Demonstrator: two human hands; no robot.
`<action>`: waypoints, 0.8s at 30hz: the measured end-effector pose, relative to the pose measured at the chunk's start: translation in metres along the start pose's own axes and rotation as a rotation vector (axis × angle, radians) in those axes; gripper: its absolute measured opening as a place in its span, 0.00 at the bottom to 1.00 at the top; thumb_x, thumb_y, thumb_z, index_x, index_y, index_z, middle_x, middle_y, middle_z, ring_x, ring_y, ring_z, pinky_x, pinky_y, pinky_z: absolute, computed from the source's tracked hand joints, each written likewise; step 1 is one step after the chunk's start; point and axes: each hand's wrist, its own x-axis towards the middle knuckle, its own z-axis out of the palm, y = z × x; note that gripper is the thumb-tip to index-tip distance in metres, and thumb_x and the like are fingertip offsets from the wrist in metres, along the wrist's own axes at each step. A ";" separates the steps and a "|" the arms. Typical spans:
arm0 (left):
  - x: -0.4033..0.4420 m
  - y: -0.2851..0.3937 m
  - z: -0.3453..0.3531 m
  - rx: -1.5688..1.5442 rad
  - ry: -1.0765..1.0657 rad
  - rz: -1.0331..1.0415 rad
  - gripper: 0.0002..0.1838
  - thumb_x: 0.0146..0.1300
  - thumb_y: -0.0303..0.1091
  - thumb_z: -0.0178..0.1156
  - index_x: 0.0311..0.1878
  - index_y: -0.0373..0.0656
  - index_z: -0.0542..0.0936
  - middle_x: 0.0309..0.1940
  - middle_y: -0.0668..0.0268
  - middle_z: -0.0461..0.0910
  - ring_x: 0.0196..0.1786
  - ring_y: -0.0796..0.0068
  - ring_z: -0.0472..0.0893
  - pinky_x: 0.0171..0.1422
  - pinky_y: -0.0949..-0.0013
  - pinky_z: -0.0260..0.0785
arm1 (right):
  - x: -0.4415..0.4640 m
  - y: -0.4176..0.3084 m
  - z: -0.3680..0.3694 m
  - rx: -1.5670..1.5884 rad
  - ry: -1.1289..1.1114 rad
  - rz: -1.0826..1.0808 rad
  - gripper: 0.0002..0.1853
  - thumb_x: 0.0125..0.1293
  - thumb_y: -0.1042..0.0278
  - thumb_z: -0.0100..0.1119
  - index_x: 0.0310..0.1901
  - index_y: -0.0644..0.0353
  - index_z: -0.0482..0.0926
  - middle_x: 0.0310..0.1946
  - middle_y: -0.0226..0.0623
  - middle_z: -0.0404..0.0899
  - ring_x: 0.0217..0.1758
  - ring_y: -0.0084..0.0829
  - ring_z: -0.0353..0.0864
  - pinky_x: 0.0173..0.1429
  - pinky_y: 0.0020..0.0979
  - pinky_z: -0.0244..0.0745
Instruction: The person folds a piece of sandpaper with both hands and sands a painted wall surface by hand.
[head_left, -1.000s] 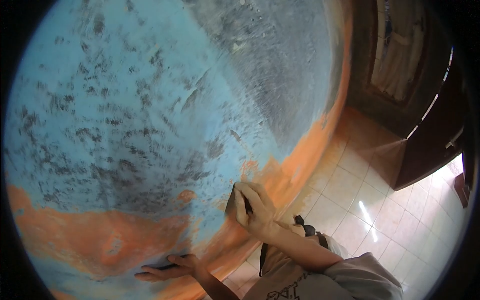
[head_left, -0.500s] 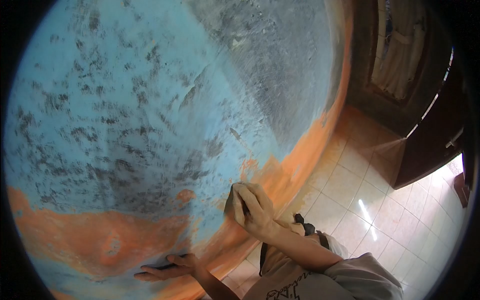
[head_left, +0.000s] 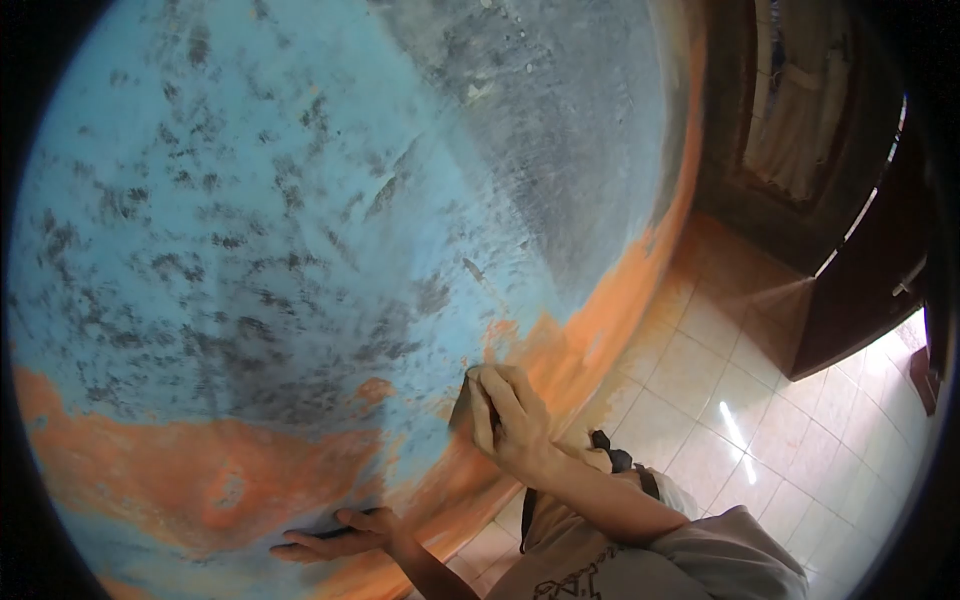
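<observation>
A large curved surface (head_left: 330, 200) painted blue, grey and orange, with dark scuffed patches, fills the left and middle of the head view. My right hand (head_left: 508, 418) is closed around a thin dark flat piece (head_left: 461, 408), which lies against the surface where blue meets orange. Lower down and to the left, my left hand (head_left: 345, 535) rests along the surface with its fingers stretched out. A dark strip shows between its thumb and fingers; whether that is a shadow or a thing is unclear.
Pale floor tiles (head_left: 770, 430) lie at the right. A dark brown door (head_left: 860, 290) with a handle stands beyond them, and a curtain (head_left: 800, 120) hangs in a framed opening at the upper right. Dark straps show near my waist.
The view tilts very slightly. My right hand and the flat piece have barely shifted against the surface, and my left hand stays in place.
</observation>
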 end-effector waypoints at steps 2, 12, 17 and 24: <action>0.000 0.001 0.002 -0.013 0.010 0.000 0.36 0.77 0.56 0.39 0.76 0.39 0.56 0.78 0.43 0.42 0.79 0.41 0.48 0.77 0.38 0.45 | -0.001 0.000 0.000 0.015 -0.002 -0.007 0.12 0.61 0.88 0.59 0.47 0.72 0.77 0.40 0.46 0.79 0.34 0.36 0.82 0.33 0.27 0.77; 0.001 0.003 -0.001 0.002 0.019 -0.019 0.37 0.76 0.58 0.41 0.76 0.38 0.57 0.77 0.43 0.45 0.79 0.41 0.48 0.76 0.36 0.45 | -0.001 -0.004 0.000 0.013 0.038 0.026 0.11 0.62 0.87 0.59 0.46 0.70 0.78 0.39 0.45 0.79 0.31 0.31 0.81 0.30 0.26 0.76; 0.004 0.002 0.002 -0.041 0.041 -0.010 0.37 0.75 0.58 0.42 0.76 0.39 0.57 0.77 0.43 0.46 0.78 0.41 0.49 0.76 0.36 0.46 | 0.000 -0.003 0.001 0.016 0.031 0.008 0.11 0.62 0.86 0.59 0.46 0.70 0.78 0.39 0.46 0.79 0.31 0.32 0.81 0.30 0.26 0.76; 0.000 -0.001 0.000 -0.003 0.026 -0.011 0.37 0.76 0.58 0.42 0.76 0.40 0.57 0.77 0.43 0.46 0.78 0.41 0.50 0.75 0.36 0.45 | 0.002 -0.003 -0.001 -0.006 0.028 0.047 0.11 0.62 0.86 0.59 0.47 0.70 0.78 0.39 0.47 0.79 0.32 0.33 0.82 0.31 0.27 0.77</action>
